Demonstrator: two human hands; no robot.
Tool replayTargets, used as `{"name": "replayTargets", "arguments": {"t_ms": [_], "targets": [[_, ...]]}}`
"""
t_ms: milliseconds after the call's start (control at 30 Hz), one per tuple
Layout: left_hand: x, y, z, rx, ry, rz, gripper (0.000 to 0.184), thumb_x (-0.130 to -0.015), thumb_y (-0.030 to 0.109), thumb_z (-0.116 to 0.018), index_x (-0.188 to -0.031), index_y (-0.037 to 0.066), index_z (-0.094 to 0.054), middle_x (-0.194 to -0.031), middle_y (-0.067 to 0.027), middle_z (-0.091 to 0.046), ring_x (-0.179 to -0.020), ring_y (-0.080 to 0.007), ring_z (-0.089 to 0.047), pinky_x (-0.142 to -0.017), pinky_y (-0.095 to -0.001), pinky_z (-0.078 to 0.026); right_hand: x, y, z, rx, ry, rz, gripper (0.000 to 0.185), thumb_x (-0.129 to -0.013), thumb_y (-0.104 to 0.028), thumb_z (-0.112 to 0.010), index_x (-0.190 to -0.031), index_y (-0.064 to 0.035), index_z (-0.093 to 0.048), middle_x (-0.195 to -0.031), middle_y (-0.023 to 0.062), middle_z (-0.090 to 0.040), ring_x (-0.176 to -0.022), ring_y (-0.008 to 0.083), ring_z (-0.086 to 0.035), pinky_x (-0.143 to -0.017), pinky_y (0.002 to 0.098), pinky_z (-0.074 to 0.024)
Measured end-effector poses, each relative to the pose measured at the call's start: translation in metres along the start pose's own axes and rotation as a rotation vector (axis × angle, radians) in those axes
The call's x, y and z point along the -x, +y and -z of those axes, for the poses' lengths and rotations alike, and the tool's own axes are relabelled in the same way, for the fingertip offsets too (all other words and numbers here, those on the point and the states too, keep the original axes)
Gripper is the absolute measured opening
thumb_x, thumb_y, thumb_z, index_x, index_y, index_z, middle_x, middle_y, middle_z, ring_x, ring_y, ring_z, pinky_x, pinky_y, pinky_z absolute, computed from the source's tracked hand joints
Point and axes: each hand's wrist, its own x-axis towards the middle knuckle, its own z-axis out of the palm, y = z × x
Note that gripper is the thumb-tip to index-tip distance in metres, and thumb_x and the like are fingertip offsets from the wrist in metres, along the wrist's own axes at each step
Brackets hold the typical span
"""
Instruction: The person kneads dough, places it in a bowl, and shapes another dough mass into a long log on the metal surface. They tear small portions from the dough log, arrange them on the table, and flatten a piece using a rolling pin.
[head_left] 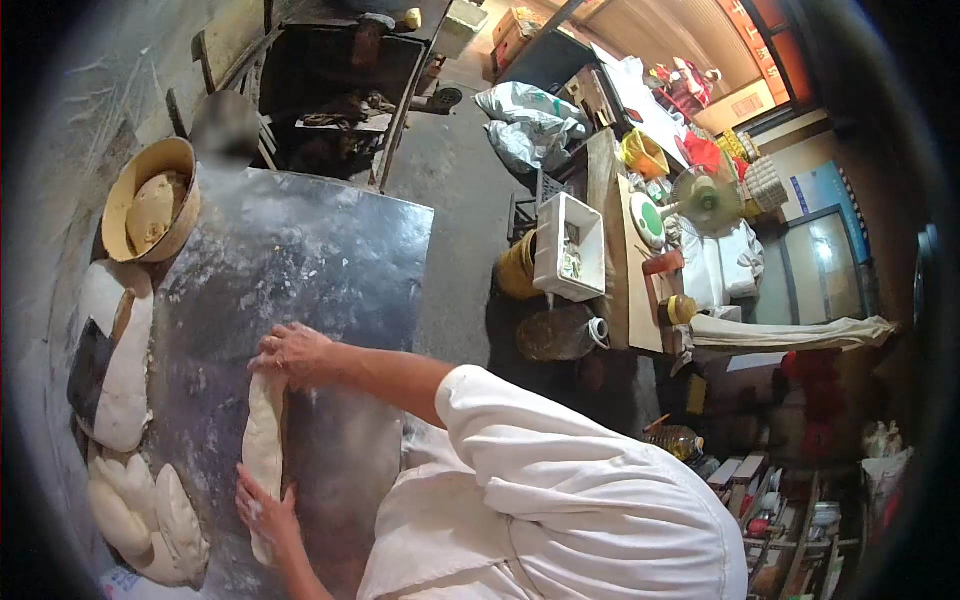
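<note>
Okay, long pale dough roll lies on the metal worktop, running roughly up and down in the view, with both bare hands on it. Right hand is at its upper end: fingers bent and close together, laid over the tip from above; can't tell whether they pinch it or only rest. Left hand is near the lower end, fingers and thumb spread apart, straddling the roll: fingers on its left side, thumb on its right, no full grip visible. Bare middle stretch of dough shows between the hands; lower tip pokes out past the left hand.

Floury smears on the worktop. Along the wall side: yellowish bowl with a dough lump in it, then a flat dough slab with a dark scraper lying across its edge, then several shaped dough pieces bunched together. Across the floor, white tub and fan.
</note>
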Motion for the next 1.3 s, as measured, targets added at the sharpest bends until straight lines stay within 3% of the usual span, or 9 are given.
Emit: {"name": "replayTargets", "arguments": {"t_ms": [167, 233, 367, 500, 600, 733, 833, 967, 1300], "targets": [[0.019, -0.041, 0.006, 0.255, -0.001, -0.008, 0.073, -0.084, 0.021, -0.081, -0.148, 0.014, -0.045, -0.131, -0.0199, -0.061, -0.118, -0.0429, -0.06, -0.099, -0.0543, -0.05, -0.024, 0.01, -0.032, 0.181, 0.026, 0.051, 0.046, -0.083, -0.01, -0.072, -0.128, -0.0155, -0.069, -0.119, 0.0095, -0.07, -0.118, 0.0274, -0.065, -0.098, 0.0405, -0.0557], [0.017, -0.068, 0.015, 0.283, 0.042, -0.129, 0.063, -0.085, 0.028, -0.08, -0.14, 0.012, -0.053, -0.121, -0.0218, -0.063, -0.113, -0.0453, -0.062, -0.092, -0.0537, -0.053, -0.02, -0.007, 0.014, 0.203, -0.052, 0.103, 0.047, -0.082, -0.012, -0.074, -0.127, -0.0242, -0.07, -0.12, 0.0095, -0.068, -0.119, 0.0311, -0.064, -0.09, 0.0449, -0.0593], [0.046, -0.092, 0.065, 0.214, -0.045, -0.124, 0.073, -0.082, 0.035, -0.084, -0.144, 0.013, -0.053, -0.127, -0.0215, -0.064, -0.114, -0.0431, -0.063, -0.094, -0.0519, -0.053, -0.006, -0.041, 0.06, 0.164, 0.088, 0.302, 0.04, -0.081, -0.015, -0.077, -0.12, -0.0223, -0.072, -0.117, 0.0088, -0.065, -0.115, 0.0344, -0.063, -0.093, 0.0451, -0.0572], [0.044, -0.066, 0.073, 0.317, -0.212, 0.066, 0.09, -0.079, 0.04, -0.087, -0.153, 0.01, -0.044, -0.142, -0.0219, -0.057, -0.131, -0.0392, -0.054, -0.112, -0.0493, -0.041, -0.002, 0.002, 0.001, -0.076, 0.138, 0.156, 0.047, -0.085, -0.02, -0.077, -0.131, -0.0236, -0.068, -0.126, 0.0149, -0.062, -0.119, 0.0374, -0.06, -0.1, 0.047, -0.0536], [0.009, -0.012, 0.038, 0.247, -0.029, -0.134, 0.099, -0.079, 0.041, -0.086, -0.157, 0.008, -0.036, -0.145, -0.0215, -0.053, -0.135, -0.0383, -0.05, -0.114, -0.0513, -0.038, 0.005, 0.003, -0.018, -0.217, 0.032, -0.048, 0.062, -0.089, -0.03, -0.079, -0.146, -0.0223, -0.057, -0.146, 0.0217, -0.05, -0.133, 0.0391, -0.052, -0.108, 0.0491, -0.0482], [-0.07, 0.083, 0.027, 0.247, 0.017, -0.24, 0.095, -0.082, 0.037, -0.084, -0.157, 0.006, -0.033, -0.142, -0.0186, -0.054, -0.132, -0.0378, -0.051, -0.11, -0.0525, -0.042, -0.002, 0.012, -0.058, -0.482, 0.26, -0.182, 0.055, -0.098, -0.035, -0.067, -0.144, -0.0074, -0.055, -0.138, 0.0231, -0.054, -0.128, 0.0423, -0.052, -0.113, 0.0494, -0.0419], [-0.11, 0.117, 0.017, 0.151, 0.053, -0.248, 0.063, -0.088, 0.014, -0.075, -0.143, 0.002, -0.047, -0.134, -0.0155, -0.057, -0.125, -0.0344, -0.055, -0.103, -0.0475, -0.047, -0.007, -0.006, -0.079, -0.545, 0.532, -0.257, 0.045, -0.098, -0.032, -0.065, -0.134, -0.0046, -0.061, -0.127, 0.0225, -0.059, -0.123, 0.042, -0.054, -0.108, 0.0495, -0.0429], [-0.13, 0.117, 0.004, 0.179, 0.029, -0.315, 0.041, -0.084, 0.005, -0.074, -0.122, 0.0, -0.06, -0.126, -0.0153, -0.061, -0.122, -0.0352, -0.057, -0.103, -0.0442, -0.049, -0.023, -0.031, -0.058, -0.544, 0.359, -0.437, 0.045, -0.098, -0.041, -0.062, -0.123, -0.004, -0.066, -0.119, 0.0206, -0.064, -0.117, 0.0401, -0.057, -0.102, 0.0475, -0.0457], [-0.105, 0.12, 0.022, 0.744, 0.131, -0.135, 0.058, -0.069, 0.013, -0.089, -0.119, 0.001, -0.063, -0.112, -0.0131, -0.065, -0.112, -0.0361, -0.062, -0.096, -0.0489, -0.05, -0.031, -0.047, -0.031, -0.887, 0.306, -0.559, 0.046, -0.091, -0.042, -0.069, -0.109, 0.0004, -0.073, -0.098, 0.0231, -0.074, -0.093, 0.0373, -0.072, -0.089, 0.0463, -0.0562]]}}
